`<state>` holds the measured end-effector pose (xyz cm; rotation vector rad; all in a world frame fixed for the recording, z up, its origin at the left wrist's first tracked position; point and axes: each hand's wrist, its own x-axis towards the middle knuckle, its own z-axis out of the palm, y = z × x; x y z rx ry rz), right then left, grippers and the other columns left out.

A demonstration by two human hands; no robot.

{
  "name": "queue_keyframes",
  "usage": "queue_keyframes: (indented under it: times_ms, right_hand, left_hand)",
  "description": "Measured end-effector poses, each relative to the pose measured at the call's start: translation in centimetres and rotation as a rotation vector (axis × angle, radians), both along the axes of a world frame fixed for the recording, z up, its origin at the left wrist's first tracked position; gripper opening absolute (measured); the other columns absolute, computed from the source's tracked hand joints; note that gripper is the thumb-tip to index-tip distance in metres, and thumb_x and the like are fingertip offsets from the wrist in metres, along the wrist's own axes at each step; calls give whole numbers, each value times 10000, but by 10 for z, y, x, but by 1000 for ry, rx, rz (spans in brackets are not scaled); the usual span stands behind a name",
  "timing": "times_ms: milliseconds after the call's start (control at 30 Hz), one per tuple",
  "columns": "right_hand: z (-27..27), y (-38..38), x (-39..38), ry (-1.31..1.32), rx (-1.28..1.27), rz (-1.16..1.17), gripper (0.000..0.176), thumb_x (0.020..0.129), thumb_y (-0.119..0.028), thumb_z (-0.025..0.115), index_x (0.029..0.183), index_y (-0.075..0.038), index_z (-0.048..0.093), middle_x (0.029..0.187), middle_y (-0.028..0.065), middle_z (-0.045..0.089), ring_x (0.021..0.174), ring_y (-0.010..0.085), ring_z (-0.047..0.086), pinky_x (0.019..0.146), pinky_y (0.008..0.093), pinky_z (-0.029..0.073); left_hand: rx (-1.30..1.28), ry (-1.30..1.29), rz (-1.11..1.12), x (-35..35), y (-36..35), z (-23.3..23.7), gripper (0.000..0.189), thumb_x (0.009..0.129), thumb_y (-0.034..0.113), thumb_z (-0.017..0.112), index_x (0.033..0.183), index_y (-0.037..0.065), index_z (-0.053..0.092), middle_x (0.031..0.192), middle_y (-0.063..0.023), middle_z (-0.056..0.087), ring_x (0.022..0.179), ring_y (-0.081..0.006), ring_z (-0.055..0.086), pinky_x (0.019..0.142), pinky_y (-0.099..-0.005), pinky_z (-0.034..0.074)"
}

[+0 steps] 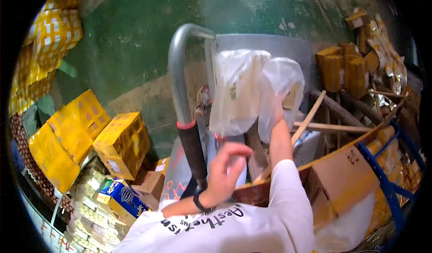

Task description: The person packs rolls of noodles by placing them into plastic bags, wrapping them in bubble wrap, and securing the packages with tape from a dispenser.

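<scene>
My right hand (278, 105) reaches forward to a translucent plastic bag (284, 75) with a pale brown block-like content. Its fingers are on the bag and partly covered by the film. Beside it on the left stands a larger translucent bag (240, 91) around another pale package. My left hand (225, 169), with a black band at the wrist, is held in the air below the bags. Its fingers are curved and apart from the thumb, with nothing between them. A grey metal handle (180, 73) with a black grip rises just left of it.
Yellow-taped cartons (123, 142) and a blue box (120, 196) lie at the left. Wooden sticks (310, 118) and logs (342, 109) stick out at the right. A brown carton (344, 176) sits near a blue metal frame (382, 185). Behind is a green wall (135, 41).
</scene>
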<state>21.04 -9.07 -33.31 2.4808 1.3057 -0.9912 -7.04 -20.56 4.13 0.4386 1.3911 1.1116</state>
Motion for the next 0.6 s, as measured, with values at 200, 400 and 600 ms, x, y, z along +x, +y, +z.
queue_keyframes:
  times_ms: [200, 400, 600]
  right_hand:
    - [-29, 0, 3, 28, 50, -28, 428, 780, -279, 641, 1138, -53, 578, 1024, 133, 652, 941, 257, 634, 806, 371, 517]
    - [-26, 10, 5, 181, 87, -77, 449, 780, -288, 645, 1155, -53, 567, 1036, 132, 648, 944, 261, 633, 806, 376, 520]
    - [5, 26, -12, 401, 65, -266, 470, 781, -298, 648, 1171, -53, 555, 1049, 131, 643, 946, 264, 632, 806, 381, 522]
  left_hand:
    - [-76, -159, -127, 3, 17, -15, 127, 887, 47, 536, 989, -14, 581, 988, -120, 609, 930, -214, 579, 854, -321, 439]
    - [-167, -258, -208, 10, 17, -23, 150, 918, 74, 523, 1024, -20, 572, 990, -95, 593, 944, -169, 565, 871, -300, 435]
    - [-197, -346, -119, 13, 20, -24, 131, 938, 97, 512, 1028, 5, 538, 997, -62, 590, 948, -132, 564, 872, -276, 440]
